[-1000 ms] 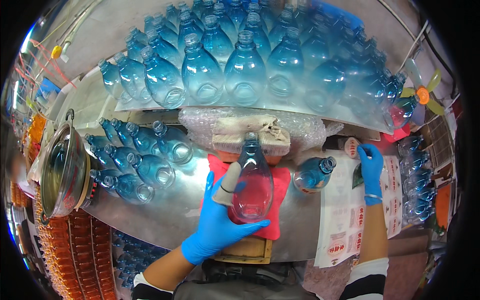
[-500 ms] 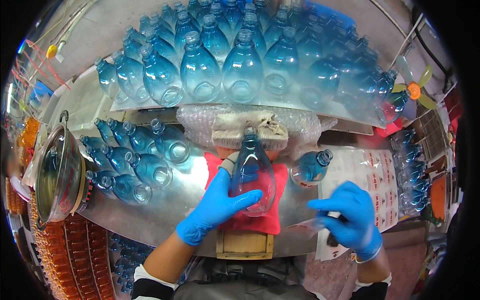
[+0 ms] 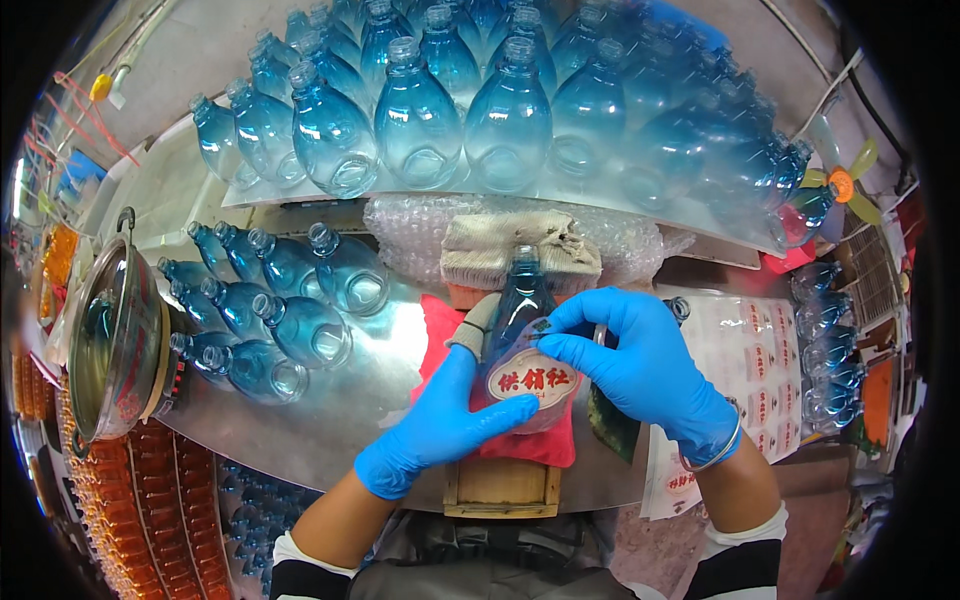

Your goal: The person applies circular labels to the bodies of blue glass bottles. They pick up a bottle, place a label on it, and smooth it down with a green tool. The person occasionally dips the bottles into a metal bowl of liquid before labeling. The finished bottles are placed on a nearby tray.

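Observation:
My left hand, in a blue glove with a grey fabric cover on one finger, is closed around the side of a blue-tinted glass bottle. The bottle leans back over a pink cloth, its neck against a folded, pale knit pad. An oval label with red print lies on the bottle's belly. My right hand, also gloved blue, pinches the upper edge of the label's clear film. Below that hand is a dark greenish thing I cannot make out. Another bottle's neck shows behind it.
Rows of blue bottles stand on a raised shelf at the back. Several more bottles lean at left, beside a metal basin. Printed label sheets lie at right. A wooden block sits at the front edge.
My right hand has moved left from beside the bottle, bringing the label onto its front. My left hand keeps its hold on the bottle. The view has shifted slightly.

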The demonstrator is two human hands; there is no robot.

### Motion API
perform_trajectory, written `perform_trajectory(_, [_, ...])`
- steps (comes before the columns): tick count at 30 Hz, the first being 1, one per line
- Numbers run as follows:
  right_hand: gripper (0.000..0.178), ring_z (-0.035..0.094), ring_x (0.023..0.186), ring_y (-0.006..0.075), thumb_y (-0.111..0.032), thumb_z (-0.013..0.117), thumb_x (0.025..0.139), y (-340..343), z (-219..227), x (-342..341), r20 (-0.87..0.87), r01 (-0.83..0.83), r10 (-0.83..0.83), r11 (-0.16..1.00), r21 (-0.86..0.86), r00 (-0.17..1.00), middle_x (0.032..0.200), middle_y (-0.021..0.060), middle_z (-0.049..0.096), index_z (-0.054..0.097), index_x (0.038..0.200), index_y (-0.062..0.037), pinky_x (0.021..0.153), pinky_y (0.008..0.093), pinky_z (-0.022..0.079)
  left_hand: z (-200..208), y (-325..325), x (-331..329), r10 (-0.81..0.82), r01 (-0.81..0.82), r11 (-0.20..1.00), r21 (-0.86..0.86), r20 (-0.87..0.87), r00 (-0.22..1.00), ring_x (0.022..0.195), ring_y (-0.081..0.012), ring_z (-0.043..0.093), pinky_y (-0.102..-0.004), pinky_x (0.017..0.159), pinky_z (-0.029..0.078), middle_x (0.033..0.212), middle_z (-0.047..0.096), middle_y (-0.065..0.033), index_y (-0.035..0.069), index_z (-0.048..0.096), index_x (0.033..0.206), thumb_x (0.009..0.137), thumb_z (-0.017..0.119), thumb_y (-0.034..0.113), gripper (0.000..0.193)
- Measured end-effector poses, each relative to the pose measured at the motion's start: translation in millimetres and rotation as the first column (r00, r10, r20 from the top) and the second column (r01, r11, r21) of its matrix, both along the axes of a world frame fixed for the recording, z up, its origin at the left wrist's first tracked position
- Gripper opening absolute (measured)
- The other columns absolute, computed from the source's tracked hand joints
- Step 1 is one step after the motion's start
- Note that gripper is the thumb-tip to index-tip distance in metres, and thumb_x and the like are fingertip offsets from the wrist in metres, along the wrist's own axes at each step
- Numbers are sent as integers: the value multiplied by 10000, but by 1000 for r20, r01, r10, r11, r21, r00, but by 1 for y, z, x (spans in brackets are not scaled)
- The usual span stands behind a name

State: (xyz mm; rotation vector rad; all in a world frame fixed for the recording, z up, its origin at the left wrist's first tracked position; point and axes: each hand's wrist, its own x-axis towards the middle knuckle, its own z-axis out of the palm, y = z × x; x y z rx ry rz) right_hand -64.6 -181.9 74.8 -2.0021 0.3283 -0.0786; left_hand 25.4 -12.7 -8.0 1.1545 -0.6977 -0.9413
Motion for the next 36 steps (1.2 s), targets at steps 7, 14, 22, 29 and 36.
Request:
perform_trajectory(7, [215,515,630,67,-180,705,766,6,-19,6,104,295,-295,955,14,950,673,22,559,579,804,-11,592,222,433,1,0,0,8,-8,999,35,-9,1000,1291,-243,277,-359,1058,257,1407,239,-173,-26,101,1399,753,691,170,897])
perform_trajectory(14, [305,462,616,24,-120,782,695,43,-57,-41,-80,410,-433,754,513,898,672,-39,500,482,738,-87,562,172,405,21,-11,-1,83,-58,993,98,-281,956,1181,-203,413,-331,993,349,1302,384,-145,-30,219,1355,845,603,167,668])
perform_trajectory(22, [281,466,632,21,-74,767,704,50,-77,-38,68,324,-462,711,624,884,703,-41,504,490,738,-97,575,171,409,16,-17,3,119,-81,983,165,-234,965,1099,-184,490,-316,934,409,1219,477,-123,-16,297,1323,884,526,166,527])
perform_trajectory(29, [265,486,639,27,-62,763,704,50,-78,-37,78,321,-466,713,624,881,713,-26,529,503,748,-91,588,175,428,19,-18,1,167,-133,980,146,-259,951,1057,-155,499,-291,903,419,1170,497,-113,-33,332,1284,876,576,206,532])
perform_trajectory(36, [251,523,659,41,-47,751,712,51,-74,-36,49,343,-475,701,626,879,715,-6,559,505,745,-81,601,190,458,18,-19,2,151,-114,984,134,-306,940,1031,-150,518,-286,884,432,1146,510,-109,-29,361,1250,881,575,227,497])
